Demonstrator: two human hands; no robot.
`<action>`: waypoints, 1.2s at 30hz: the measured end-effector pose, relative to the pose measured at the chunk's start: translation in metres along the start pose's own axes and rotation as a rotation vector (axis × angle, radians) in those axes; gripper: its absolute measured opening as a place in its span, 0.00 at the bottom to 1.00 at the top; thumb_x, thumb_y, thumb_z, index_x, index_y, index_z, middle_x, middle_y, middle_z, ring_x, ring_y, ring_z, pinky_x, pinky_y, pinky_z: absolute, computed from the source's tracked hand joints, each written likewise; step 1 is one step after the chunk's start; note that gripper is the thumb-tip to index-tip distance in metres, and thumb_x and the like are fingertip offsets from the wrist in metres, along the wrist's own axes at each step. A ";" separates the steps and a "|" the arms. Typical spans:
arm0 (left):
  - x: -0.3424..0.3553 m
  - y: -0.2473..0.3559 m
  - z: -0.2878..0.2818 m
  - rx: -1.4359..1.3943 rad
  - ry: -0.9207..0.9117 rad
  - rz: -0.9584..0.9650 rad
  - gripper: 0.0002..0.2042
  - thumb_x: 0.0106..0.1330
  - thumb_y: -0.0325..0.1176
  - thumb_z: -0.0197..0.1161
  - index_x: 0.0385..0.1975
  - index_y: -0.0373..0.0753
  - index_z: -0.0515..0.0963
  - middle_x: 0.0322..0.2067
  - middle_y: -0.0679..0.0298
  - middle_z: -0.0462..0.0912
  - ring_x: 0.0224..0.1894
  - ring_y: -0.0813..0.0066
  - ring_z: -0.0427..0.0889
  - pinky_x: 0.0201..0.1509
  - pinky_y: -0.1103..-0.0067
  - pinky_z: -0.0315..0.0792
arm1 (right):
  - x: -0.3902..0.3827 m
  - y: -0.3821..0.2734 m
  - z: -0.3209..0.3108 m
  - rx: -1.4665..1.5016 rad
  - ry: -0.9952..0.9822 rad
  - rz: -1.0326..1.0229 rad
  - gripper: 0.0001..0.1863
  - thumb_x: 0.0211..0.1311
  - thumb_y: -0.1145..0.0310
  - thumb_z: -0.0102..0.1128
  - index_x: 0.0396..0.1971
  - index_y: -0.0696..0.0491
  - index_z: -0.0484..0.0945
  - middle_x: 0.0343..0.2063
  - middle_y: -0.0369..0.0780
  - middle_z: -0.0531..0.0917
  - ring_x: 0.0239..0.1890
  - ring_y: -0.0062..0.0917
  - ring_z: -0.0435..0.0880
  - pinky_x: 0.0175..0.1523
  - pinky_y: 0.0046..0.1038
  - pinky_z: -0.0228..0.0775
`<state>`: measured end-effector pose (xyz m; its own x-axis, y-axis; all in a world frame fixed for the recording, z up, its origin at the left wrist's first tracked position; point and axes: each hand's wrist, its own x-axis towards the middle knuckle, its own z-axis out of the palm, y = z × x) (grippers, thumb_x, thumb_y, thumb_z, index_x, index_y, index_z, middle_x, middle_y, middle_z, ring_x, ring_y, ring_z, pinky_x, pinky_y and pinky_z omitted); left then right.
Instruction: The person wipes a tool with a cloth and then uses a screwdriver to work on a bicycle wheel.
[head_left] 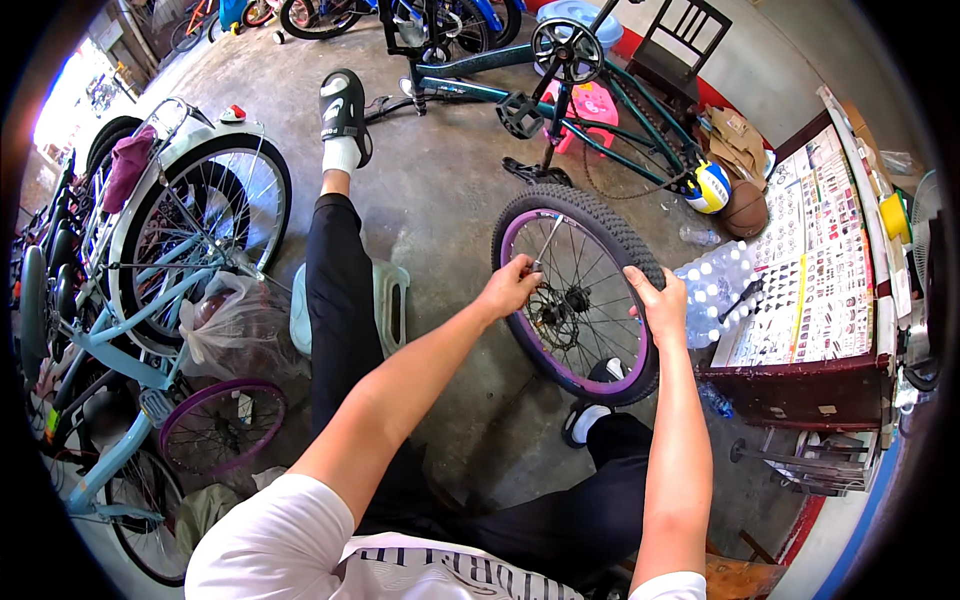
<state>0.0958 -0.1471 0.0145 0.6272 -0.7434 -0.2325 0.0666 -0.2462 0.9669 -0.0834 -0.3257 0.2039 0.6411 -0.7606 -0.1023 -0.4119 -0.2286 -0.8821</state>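
A bicycle wheel (612,371) with a knobby black tire and a purple rim stands tilted between my legs, its brake disc facing me. My left hand (510,288) is closed on a slim metal rod-like tool (549,243), perhaps a screwdriver, which points up toward the rim's upper edge. Whether its tip touches the rim I cannot tell. On the wheel's right side, my right hand (660,302) grips the tire, with the thumb on the near face and the other fingers mostly hidden behind.
A dark green bicycle frame (470,90) lies ahead, beside a pink stool (590,105). Bottles in plastic wrap (715,290) and a cabinet (800,400) stand right. Several bicycles, a light blue frame (125,370) and a loose purple rim (222,462) crowd the left. My outstretched leg (335,260) flanks a pale plastic stool (390,300).
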 end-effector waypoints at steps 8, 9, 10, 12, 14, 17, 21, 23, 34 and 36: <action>-0.090 0.008 0.042 0.294 0.224 -0.035 0.15 0.65 0.40 0.71 0.44 0.38 0.79 0.36 0.56 0.81 0.43 0.57 0.82 0.48 0.65 0.76 | 0.003 -0.006 -0.001 -0.125 0.042 -0.062 0.27 0.55 0.48 0.80 0.33 0.61 0.84 0.20 0.36 0.83 0.17 0.20 0.81 0.25 0.26 0.71; -0.091 0.000 0.036 0.322 0.270 -0.032 0.14 0.66 0.40 0.70 0.45 0.39 0.80 0.37 0.55 0.81 0.44 0.56 0.82 0.49 0.65 0.76 | -0.002 -0.008 0.001 -0.142 0.038 -0.061 0.27 0.56 0.48 0.79 0.34 0.61 0.84 0.20 0.36 0.83 0.17 0.20 0.81 0.25 0.26 0.71; -0.088 -0.009 0.026 0.358 0.318 -0.032 0.14 0.67 0.40 0.68 0.45 0.39 0.81 0.38 0.54 0.81 0.45 0.55 0.82 0.50 0.64 0.76 | -0.003 -0.010 0.002 -0.145 0.024 -0.080 0.26 0.58 0.50 0.78 0.37 0.60 0.84 0.22 0.35 0.83 0.17 0.20 0.81 0.24 0.26 0.71; -0.078 -0.013 0.001 0.463 0.373 -0.004 0.13 0.71 0.39 0.64 0.49 0.41 0.83 0.42 0.51 0.81 0.47 0.49 0.82 0.53 0.61 0.76 | -0.004 -0.004 0.000 -0.130 0.020 -0.063 0.27 0.58 0.49 0.78 0.37 0.61 0.84 0.21 0.36 0.83 0.17 0.20 0.81 0.24 0.26 0.71; -0.055 -0.015 -0.041 0.665 0.381 -0.001 0.14 0.74 0.42 0.58 0.52 0.47 0.84 0.48 0.52 0.83 0.52 0.48 0.84 0.57 0.55 0.76 | -0.004 -0.003 0.002 -0.128 0.017 -0.068 0.28 0.58 0.49 0.78 0.37 0.62 0.83 0.21 0.36 0.83 0.16 0.21 0.81 0.23 0.26 0.71; -0.017 0.017 -0.098 0.946 0.328 -0.066 0.15 0.72 0.37 0.54 0.52 0.55 0.85 0.48 0.57 0.86 0.51 0.52 0.85 0.57 0.50 0.72 | -0.005 -0.001 0.000 -0.141 0.039 -0.086 0.28 0.58 0.48 0.77 0.37 0.63 0.83 0.20 0.36 0.82 0.15 0.21 0.80 0.23 0.26 0.71; 0.029 0.084 -0.142 1.302 0.185 -0.040 0.17 0.67 0.36 0.56 0.51 0.59 0.87 0.50 0.65 0.88 0.60 0.58 0.79 0.61 0.54 0.68 | -0.008 0.000 -0.002 -0.146 0.053 -0.094 0.28 0.59 0.49 0.77 0.37 0.63 0.83 0.21 0.36 0.82 0.15 0.20 0.80 0.23 0.26 0.71; 0.047 0.115 -0.151 1.392 0.103 -0.061 0.17 0.67 0.36 0.57 0.51 0.59 0.87 0.50 0.65 0.89 0.61 0.58 0.78 0.63 0.55 0.65 | -0.007 0.001 -0.002 -0.151 0.058 -0.096 0.27 0.59 0.50 0.78 0.37 0.63 0.83 0.21 0.36 0.82 0.15 0.20 0.80 0.23 0.26 0.71; 0.112 0.144 -0.145 1.699 -0.209 0.057 0.17 0.68 0.37 0.59 0.55 0.63 0.85 0.55 0.67 0.86 0.66 0.58 0.72 0.75 0.41 0.48 | -0.008 0.020 -0.007 -0.024 0.027 -0.074 0.21 0.58 0.57 0.79 0.34 0.61 0.82 0.24 0.36 0.83 0.18 0.18 0.79 0.24 0.25 0.72; 0.112 0.152 -0.145 1.753 -0.283 0.104 0.18 0.70 0.37 0.57 0.57 0.64 0.84 0.56 0.68 0.85 0.68 0.57 0.71 0.77 0.38 0.44 | -0.008 0.019 -0.007 -0.019 0.016 -0.084 0.21 0.58 0.58 0.79 0.34 0.61 0.81 0.24 0.36 0.83 0.18 0.18 0.80 0.24 0.25 0.72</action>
<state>0.2892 -0.1775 0.1503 0.4218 -0.8251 -0.3758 -0.9059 -0.3662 -0.2129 -0.1010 -0.3280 0.1913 0.6638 -0.7477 -0.0205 -0.3694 -0.3039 -0.8781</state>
